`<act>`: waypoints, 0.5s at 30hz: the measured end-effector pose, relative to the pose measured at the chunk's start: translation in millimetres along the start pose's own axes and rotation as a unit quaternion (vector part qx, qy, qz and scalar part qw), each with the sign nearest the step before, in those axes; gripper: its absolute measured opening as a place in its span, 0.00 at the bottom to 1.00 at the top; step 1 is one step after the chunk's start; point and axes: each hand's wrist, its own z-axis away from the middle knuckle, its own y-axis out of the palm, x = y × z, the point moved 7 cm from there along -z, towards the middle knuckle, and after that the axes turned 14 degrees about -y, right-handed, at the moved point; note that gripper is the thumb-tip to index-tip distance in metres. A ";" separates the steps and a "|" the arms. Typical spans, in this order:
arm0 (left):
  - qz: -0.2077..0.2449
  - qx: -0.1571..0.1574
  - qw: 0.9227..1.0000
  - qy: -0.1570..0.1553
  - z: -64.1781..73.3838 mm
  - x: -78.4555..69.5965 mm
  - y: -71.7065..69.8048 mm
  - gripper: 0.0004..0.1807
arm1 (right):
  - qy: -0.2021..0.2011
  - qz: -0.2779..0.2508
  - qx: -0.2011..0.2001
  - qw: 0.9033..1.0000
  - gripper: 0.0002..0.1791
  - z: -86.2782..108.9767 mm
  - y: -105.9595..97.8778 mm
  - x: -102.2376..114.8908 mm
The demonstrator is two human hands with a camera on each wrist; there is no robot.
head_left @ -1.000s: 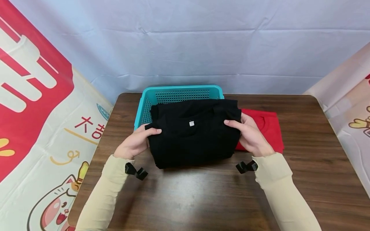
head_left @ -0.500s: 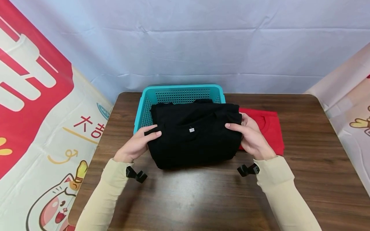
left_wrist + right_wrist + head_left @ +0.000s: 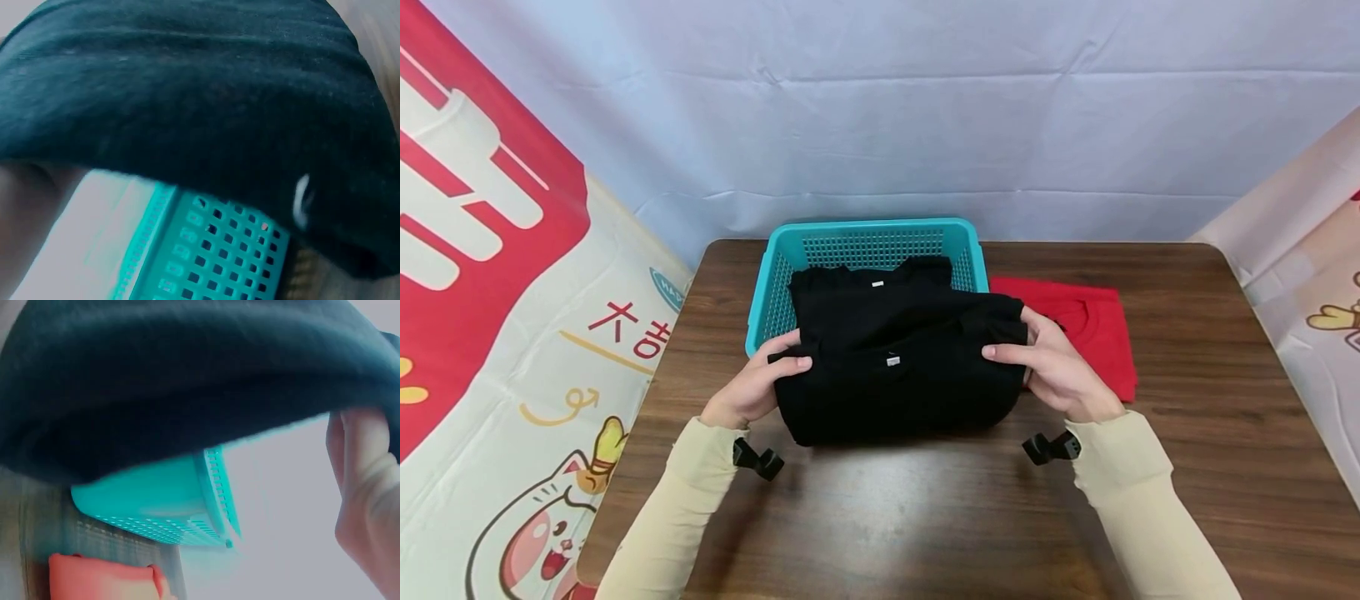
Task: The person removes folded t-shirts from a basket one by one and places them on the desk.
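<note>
Counted 2 hands, both grasping 1 black folded garment [image 3: 895,400] at the center of the frame. The left hand [image 3: 754,382] gripped its left edge, thumb on top; the right hand [image 3: 1063,371] gripped its right edge, thumb on top too. There was 1 teal basket [image 3: 872,223] at upper center, with black cloth [image 3: 919,272] in it; piece count was hard to tell, as the held garment hid the near part. White tags: 2, 1 on the held garment, 1 on the cloth. Also 1 red folded garment [image 3: 1101,342], right of center, on 1 brown table [image 3: 887,517].
</note>
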 end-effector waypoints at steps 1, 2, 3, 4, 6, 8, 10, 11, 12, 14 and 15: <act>0.011 0.035 0.999 0.019 -0.3 -1.5 3.5 0.20 | -0.001 0.003 0.008 1.000 0.25 0.4 0.8 -0.8; 0.019 0.069 0.997 0.036 -0.2 -2.9 7.3 0.18 | 0.000 0.008 0.016 1.000 0.24 0.9 1.5 -1.8; 0.022 0.102 0.993 0.049 0.5 -4.0 10.8 0.19 | 0.001 0.014 0.021 1.000 0.24 1.2 1.9 -2.9; 0.022 0.132 0.989 0.062 1.3 -5.1 14.0 0.21 | 0.003 0.023 0.025 0.999 0.24 1.3 2.1 -4.2; 0.018 0.182 0.980 0.081 3.3 -6.2 18.7 0.24 | 0.008 0.040 0.031 0.999 0.24 1.6 2.9 -6.7; 0.009 0.211 0.973 0.091 5.2 -6.2 21.5 0.26 | 0.014 0.055 0.034 0.998 0.25 2.1 3.3 -9.4; -0.002 0.229 0.969 0.093 6.4 -4.8 22.8 0.26 | 0.018 0.072 0.038 0.997 0.26 2.7 3.8 -11.8; -0.006 0.236 0.967 0.094 7.0 -4.0 23.0 0.27 | 0.021 0.078 0.039 0.996 0.27 3.1 4.1 -13.2; -0.009 0.242 0.966 0.092 7.3 -2.7 23.0 0.27 | 0.021 0.083 0.043 0.995 0.28 3.4 4.4 -14.4; -0.010 0.247 0.965 0.085 8.0 -0.3 22.8 0.26 | 0.020 0.090 0.051 0.994 0.29 3.7 5.6 -16.7; -0.009 0.252 0.964 0.082 8.4 0.9 22.5 0.26 | 0.018 0.091 0.056 0.994 0.30 3.8 6.4 -17.8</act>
